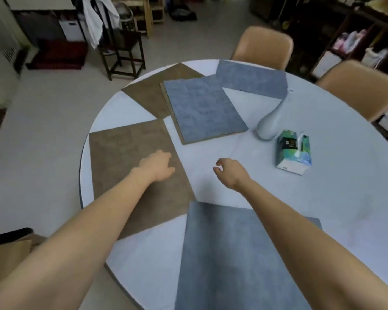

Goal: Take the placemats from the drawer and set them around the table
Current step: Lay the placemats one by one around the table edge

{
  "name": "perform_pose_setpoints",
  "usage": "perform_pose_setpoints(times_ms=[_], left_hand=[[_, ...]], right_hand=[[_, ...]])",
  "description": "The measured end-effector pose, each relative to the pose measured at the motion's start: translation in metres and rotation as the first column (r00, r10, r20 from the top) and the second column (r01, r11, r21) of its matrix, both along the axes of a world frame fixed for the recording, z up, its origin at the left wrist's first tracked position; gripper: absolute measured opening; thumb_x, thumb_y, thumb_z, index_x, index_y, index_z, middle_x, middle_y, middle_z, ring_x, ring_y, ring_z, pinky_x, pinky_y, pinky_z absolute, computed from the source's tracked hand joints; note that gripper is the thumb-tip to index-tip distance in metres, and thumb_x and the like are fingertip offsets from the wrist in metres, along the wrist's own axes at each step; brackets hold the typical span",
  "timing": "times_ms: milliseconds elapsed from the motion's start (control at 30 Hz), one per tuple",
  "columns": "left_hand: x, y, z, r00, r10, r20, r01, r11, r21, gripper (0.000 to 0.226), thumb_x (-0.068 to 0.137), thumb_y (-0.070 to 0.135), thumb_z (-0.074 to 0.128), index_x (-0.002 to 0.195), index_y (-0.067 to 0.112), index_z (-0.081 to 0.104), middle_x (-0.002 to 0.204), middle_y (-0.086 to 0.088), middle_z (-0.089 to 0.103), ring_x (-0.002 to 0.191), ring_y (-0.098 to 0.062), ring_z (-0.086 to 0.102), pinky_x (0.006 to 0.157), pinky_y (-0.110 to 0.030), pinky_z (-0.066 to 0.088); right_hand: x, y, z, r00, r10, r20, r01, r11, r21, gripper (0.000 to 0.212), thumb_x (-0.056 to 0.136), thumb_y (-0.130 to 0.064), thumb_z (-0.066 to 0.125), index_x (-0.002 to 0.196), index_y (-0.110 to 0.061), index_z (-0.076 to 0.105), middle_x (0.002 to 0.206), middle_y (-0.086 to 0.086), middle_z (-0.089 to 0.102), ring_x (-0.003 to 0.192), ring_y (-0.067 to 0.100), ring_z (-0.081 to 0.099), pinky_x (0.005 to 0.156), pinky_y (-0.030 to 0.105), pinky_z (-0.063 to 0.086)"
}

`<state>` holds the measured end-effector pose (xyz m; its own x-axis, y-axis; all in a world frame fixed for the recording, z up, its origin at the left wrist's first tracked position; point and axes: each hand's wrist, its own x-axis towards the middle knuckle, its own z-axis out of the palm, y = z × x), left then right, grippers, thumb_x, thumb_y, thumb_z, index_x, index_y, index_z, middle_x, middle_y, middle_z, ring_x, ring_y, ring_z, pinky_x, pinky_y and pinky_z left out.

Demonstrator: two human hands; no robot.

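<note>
Round white table [323, 198] carries placemats: blue placemat [229, 260] nearest, brown placemat [121, 157] under the left hand [157, 164], fingers loosely curled, holding nothing. Right hand [231, 173] hovers, loosely curled, empty, near the tissue box [293, 151].

matt mottled placemats [205, 109], smooth white table [323, 198], glossy vase [270, 124]

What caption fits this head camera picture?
Two hands reach over placemats on a round table.

A home dining room: a round counter [323, 198] with tan chairs [263, 47], placemats [202, 108], cluttered shelves [356, 41], and hanging clothes [99, 21].
</note>
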<state>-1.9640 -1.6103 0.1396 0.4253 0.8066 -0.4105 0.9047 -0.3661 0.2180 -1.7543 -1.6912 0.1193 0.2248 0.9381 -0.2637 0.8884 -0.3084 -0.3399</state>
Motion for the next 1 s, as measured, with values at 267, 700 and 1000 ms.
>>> perform_pose_setpoints(times_ms=[267,700,1000], left_hand=[[-0.008,0.105,-0.074,0.997,-0.006,-0.079,-0.007,0.988,-0.157,0.106,0.08,0.053,0.068,0.155,0.027,-0.002,0.162,-0.005,-0.006,0.149,-0.032,-0.006,0.113,-0.064,0.015],[0.001,0.116,-0.121,0.989,-0.066,-0.133,0.043,0.984,-0.176,0.132,0.064,0.065,0.075,0.153,0.026,-0.015,0.159,-0.007,-0.024,0.145,-0.036,-0.019,0.107,-0.074,0.009],[0.0,0.116,-0.121,0.991,-0.064,-0.118,0.042,0.983,-0.181,0.132,0.064,0.063,0.076,0.153,0.026,-0.014,0.158,-0.007,-0.025,0.145,-0.037,-0.02,0.107,-0.074,0.007]], right_hand=[[-0.046,0.148,-0.061,0.999,-0.045,-0.001,0.045,0.999,0.021,0.041,0.097,-0.026,0.044,0.132,-0.005,0.044,0.138,0.015,0.045,0.126,0.031,0.044,0.101,0.041,0.041],[-0.025,0.237,-0.121,0.994,-0.068,0.09,0.065,0.997,0.032,0.061,0.092,-0.041,0.05,0.138,-0.005,0.032,0.146,0.017,0.03,0.139,0.033,0.024,0.114,0.045,0.027],[-0.034,0.249,-0.115,0.861,0.133,0.492,-0.114,0.991,-0.068,0.035,0.09,0.004,0.043,0.125,0.007,0.043,0.124,0.028,0.053,0.114,0.04,0.054,0.083,0.043,0.049]])
